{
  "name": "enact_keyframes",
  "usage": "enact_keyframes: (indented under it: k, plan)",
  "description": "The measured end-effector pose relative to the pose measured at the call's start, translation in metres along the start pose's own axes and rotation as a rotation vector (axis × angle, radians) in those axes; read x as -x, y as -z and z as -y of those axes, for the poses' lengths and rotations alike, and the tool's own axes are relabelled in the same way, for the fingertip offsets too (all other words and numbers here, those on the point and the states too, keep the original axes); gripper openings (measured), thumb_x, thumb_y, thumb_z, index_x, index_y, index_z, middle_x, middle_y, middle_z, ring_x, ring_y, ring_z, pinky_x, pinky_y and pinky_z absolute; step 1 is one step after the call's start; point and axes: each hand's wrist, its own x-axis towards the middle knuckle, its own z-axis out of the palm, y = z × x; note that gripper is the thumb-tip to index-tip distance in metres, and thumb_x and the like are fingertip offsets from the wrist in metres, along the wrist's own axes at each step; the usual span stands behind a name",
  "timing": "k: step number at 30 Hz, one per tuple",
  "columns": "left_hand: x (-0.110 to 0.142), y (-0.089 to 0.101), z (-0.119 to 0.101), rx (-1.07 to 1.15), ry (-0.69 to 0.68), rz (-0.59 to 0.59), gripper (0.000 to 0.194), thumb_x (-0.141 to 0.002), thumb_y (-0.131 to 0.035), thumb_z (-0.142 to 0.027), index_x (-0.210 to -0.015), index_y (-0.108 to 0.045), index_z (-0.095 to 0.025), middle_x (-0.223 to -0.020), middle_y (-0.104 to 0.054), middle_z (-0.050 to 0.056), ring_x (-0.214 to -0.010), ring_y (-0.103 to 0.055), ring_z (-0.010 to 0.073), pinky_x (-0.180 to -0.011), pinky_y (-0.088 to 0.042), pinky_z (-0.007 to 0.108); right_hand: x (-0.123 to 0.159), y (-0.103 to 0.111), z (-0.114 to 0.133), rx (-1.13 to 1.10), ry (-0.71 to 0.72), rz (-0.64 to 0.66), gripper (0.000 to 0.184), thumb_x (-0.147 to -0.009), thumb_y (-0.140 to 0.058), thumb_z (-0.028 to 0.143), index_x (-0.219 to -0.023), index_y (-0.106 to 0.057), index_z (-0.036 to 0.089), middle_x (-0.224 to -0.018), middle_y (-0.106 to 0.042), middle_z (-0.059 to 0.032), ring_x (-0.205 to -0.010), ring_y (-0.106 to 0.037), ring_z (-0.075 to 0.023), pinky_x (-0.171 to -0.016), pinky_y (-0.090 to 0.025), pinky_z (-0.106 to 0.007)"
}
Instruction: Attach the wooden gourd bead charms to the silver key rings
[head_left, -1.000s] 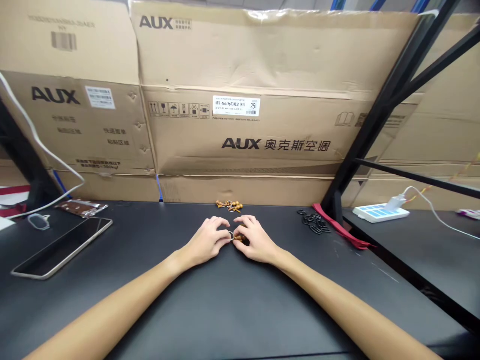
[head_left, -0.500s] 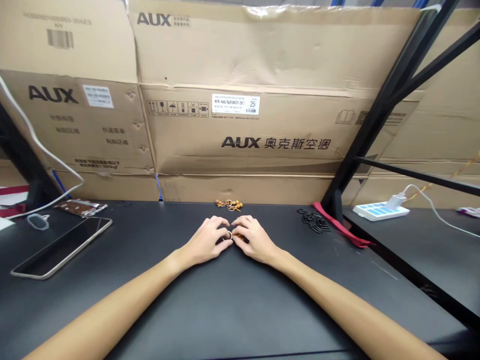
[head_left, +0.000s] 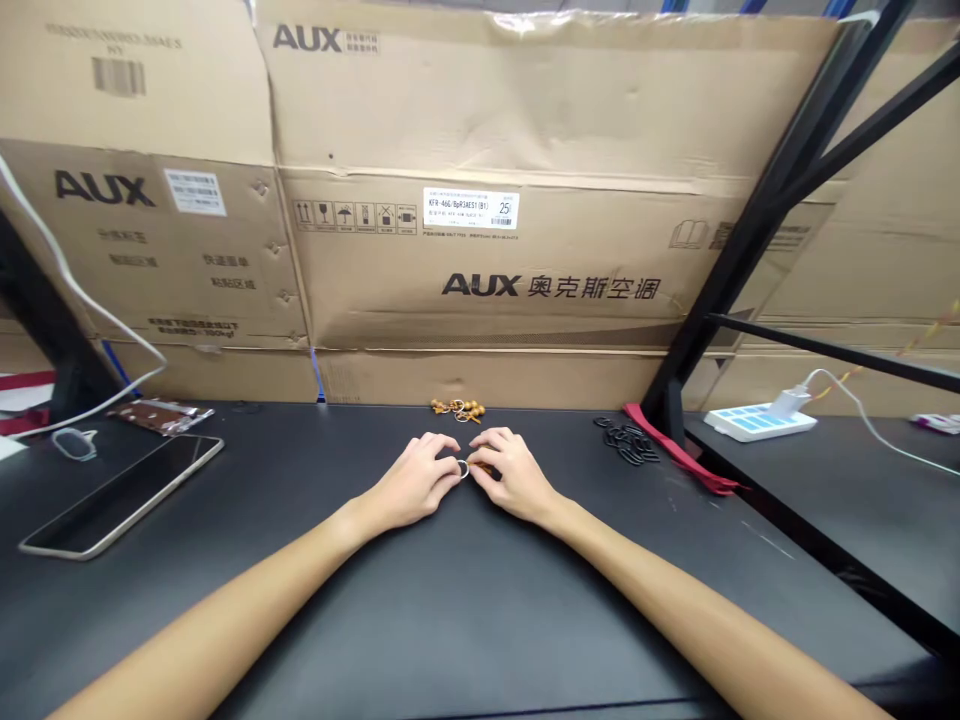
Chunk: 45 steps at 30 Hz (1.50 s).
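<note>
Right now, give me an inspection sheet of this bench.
Surface: matte black table top.
Job's things: shiny metal ring between the hands; small brown beads beside it; brown beads on metal rings farther ahead.
Clutter: pile of black rings; red strap; flat dark-screened device.
Hands: left hand and right hand curled around the ring, contact unclear.
Cables: white cable at left; white cable from white power strip.
Surroundings: tan AUX cardboard cartons; black steel rack.
</note>
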Motion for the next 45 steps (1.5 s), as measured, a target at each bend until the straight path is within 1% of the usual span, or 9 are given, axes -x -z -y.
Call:
enact_keyframes:
  k: [5,9,15,22,25,31,34,39,45]
  plan:
    - [0.001,0.002,-0.003,0.024,0.009,-0.005,0.015,-0.091,-0.053,-0.031,-0.091,-0.063,-0.020,-0.117,-0.054,0.008,-0.109,-0.050,0.0231,-0.092,-0.042,0.040,0.001,-0.002,0.005,-0.019,0.027,0.011,0.011,-0.087,-0.057,0.022,-0.086,-0.068,0.022,-0.107,-0.062,-0.0071,-0.108,-0.049,-0.0232,-0.086,-0.040,-0.038]
    - [0.001,0.000,-0.001,0.016,-0.005,-0.014,0.020,-0.094,-0.046,-0.024,-0.090,-0.065,-0.020,-0.118,-0.055,0.007,-0.109,-0.050,0.0223,-0.091,-0.042,0.039,0.000,-0.002,0.007,-0.010,0.040,0.029,0.012,-0.087,-0.056,0.022,-0.088,-0.068,0.023,-0.108,-0.062,-0.0068,-0.109,-0.048,-0.0234,-0.087,-0.040,-0.039]
    - [0.000,-0.001,0.001,0.018,-0.014,0.015,0.020,-0.094,-0.047,-0.025,-0.086,-0.066,-0.022,-0.118,-0.055,0.006,-0.107,-0.050,0.0223,-0.090,-0.042,0.039,-0.001,0.002,-0.007,0.009,-0.036,0.018,0.011,-0.086,-0.057,0.021,-0.086,-0.068,0.022,-0.105,-0.063,-0.0067,-0.107,-0.049,-0.0235,-0.087,-0.040,-0.039]
    - [0.001,-0.005,0.005,-0.063,0.165,-0.009,0.011,-0.090,-0.051,-0.025,-0.084,-0.058,-0.019,-0.109,-0.056,0.007,-0.099,-0.052,0.0226,-0.085,-0.043,0.040,0.001,0.002,-0.017,0.081,-0.059,0.047,0.012,-0.088,-0.057,0.024,-0.094,-0.067,0.022,-0.108,-0.062,-0.0075,-0.107,-0.048,-0.0238,-0.087,-0.040,-0.039]
    - [0.002,-0.007,0.007,-0.092,0.193,-0.019,0.009,-0.089,-0.053,-0.027,-0.087,-0.056,-0.018,-0.107,-0.056,0.007,-0.099,-0.052,0.0233,-0.085,-0.043,0.040,0.002,0.002,-0.015,0.089,-0.051,0.060,0.018,-0.085,-0.061,0.028,-0.102,-0.065,0.022,-0.112,-0.060,-0.0082,-0.108,-0.047,-0.0246,-0.088,-0.040,-0.040]
    - [0.002,-0.008,0.017,-0.089,0.226,-0.017,0.016,-0.089,-0.052,-0.029,-0.079,-0.053,-0.018,-0.106,-0.056,0.006,-0.100,-0.052,0.0230,-0.088,-0.041,0.042,0.003,0.002,-0.019,0.107,-0.101,0.078,0.013,-0.088,-0.057,0.029,-0.095,-0.066,0.023,-0.114,-0.059,-0.0084,-0.110,-0.047,-0.0246,-0.089,-0.039,-0.041]
    - [0.003,-0.004,0.025,-0.097,0.246,-0.032,0.015,-0.088,-0.053,-0.029,-0.078,-0.054,-0.018,-0.105,-0.056,0.007,-0.097,-0.053,0.0228,-0.086,-0.041,0.041,0.003,0.001,-0.024,0.126,-0.161,0.082,0.016,-0.089,-0.054,0.029,-0.098,-0.065,0.023,-0.116,-0.058,-0.0094,-0.112,-0.046,-0.0255,-0.090,-0.040,-0.043]
    - [0.004,0.001,0.027,-0.154,0.253,-0.056,0.011,-0.085,-0.057,-0.030,-0.088,-0.060,-0.020,-0.101,-0.059,0.006,-0.090,-0.054,0.0227,-0.080,-0.043,0.038,0.004,0.000,-0.028,0.165,-0.226,0.088,0.023,-0.089,-0.055,0.035,-0.107,-0.064,0.024,-0.118,-0.057,-0.0104,-0.112,-0.047,-0.0270,-0.087,-0.042,-0.043]
    - [0.002,-0.002,0.022,-0.176,0.254,0.010,0.016,-0.090,-0.050,-0.024,-0.086,-0.064,-0.019,-0.088,-0.065,0.006,-0.085,-0.059,0.0227,-0.075,-0.045,0.034,0.004,-0.006,-0.033,0.088,-0.228,0.136,0.025,-0.094,-0.046,0.026,-0.109,-0.066,0.024,-0.117,-0.059,-0.0097,-0.105,-0.054,-0.0227,-0.088,-0.045,-0.039]
